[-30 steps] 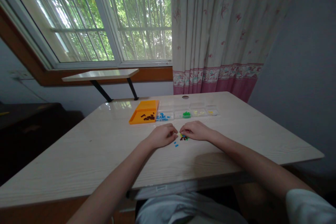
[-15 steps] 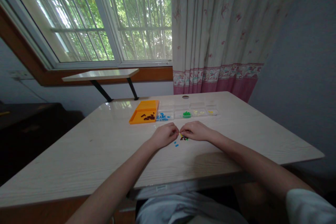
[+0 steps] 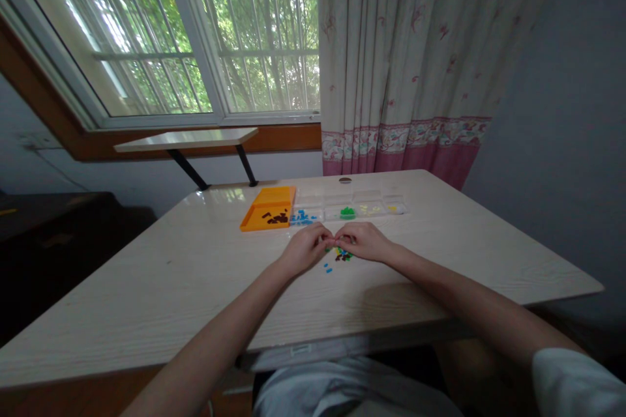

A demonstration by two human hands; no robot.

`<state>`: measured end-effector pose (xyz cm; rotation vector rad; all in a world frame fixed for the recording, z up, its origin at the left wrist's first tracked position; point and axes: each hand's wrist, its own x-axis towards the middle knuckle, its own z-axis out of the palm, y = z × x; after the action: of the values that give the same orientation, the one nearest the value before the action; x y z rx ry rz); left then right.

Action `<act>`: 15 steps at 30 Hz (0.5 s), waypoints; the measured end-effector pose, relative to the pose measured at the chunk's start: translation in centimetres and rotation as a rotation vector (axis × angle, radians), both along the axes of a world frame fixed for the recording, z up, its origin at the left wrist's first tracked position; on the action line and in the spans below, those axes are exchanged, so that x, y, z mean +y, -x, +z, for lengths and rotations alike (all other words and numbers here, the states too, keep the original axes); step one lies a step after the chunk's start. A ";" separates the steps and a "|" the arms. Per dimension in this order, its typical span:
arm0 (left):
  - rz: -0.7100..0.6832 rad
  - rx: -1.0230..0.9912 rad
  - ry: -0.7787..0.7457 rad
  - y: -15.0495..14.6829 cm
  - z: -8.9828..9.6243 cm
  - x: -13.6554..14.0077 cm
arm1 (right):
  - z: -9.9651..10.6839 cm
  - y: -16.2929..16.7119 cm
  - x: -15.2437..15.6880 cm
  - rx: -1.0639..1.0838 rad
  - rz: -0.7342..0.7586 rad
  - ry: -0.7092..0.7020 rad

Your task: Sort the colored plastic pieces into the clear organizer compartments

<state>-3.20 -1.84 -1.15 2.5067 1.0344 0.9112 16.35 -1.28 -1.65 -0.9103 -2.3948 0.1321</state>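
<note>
My left hand (image 3: 309,247) and my right hand (image 3: 364,241) meet at the fingertips above the table, both with fingers pinched together. What lies between the fingertips is too small and hidden to name. Just below them sits a small pile of mixed pieces (image 3: 343,255) in brown, green, yellow and blue, partly covered by my right hand. Two small blue pieces (image 3: 328,270) lie apart from it, nearer to me.
Behind my hands, an orange open box (image 3: 249,223) holds dark brown pieces. Beside it, clear boxes (image 3: 332,214) hold blue pieces (image 3: 303,217), green pieces (image 3: 347,212) and yellow pieces (image 3: 370,210). A raised shelf (image 3: 188,138) stands at the table's back left.
Both hands have shifted slightly away from me and their fingertips have come together. More of the mixed pile shows beneath them. The boxes stay put.
</note>
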 end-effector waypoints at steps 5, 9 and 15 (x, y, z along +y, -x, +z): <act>0.013 -0.026 0.006 -0.1 -0.1 0.0 | -0.4 0.1 0.1 0.044 -0.001 -0.025; 0.036 -0.040 0.005 -0.1 0.0 -0.1 | -0.3 0.0 0.2 0.060 0.001 -0.064; 0.041 0.008 0.027 0.1 0.1 -0.3 | 0.7 -0.8 0.4 0.128 -0.068 -0.170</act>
<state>-3.31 -2.13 -1.04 2.4770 1.0972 0.8936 17.14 -0.85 -0.94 -0.8755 -2.2167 -0.0383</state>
